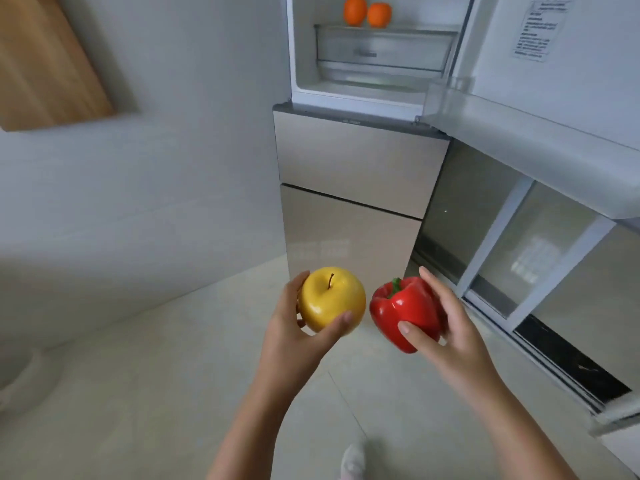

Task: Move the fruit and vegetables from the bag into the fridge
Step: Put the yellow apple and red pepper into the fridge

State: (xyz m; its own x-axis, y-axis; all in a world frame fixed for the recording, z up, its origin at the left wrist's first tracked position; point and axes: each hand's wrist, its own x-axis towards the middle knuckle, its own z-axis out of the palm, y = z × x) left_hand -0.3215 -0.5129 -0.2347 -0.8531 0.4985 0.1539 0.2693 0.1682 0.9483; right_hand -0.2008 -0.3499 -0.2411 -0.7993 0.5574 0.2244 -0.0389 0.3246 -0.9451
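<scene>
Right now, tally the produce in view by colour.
Orange: 2, the oranges inside the fridge
Yellow: 1, the yellow apple held in the left hand
Red: 1, the red pepper held in the right hand
Total: 4

Yellow apple (pixel 331 299) stem-up beside red pepper (pixel 405 311); two oranges (pixel 367 12) in fridge (pixel 349 161).
</scene>
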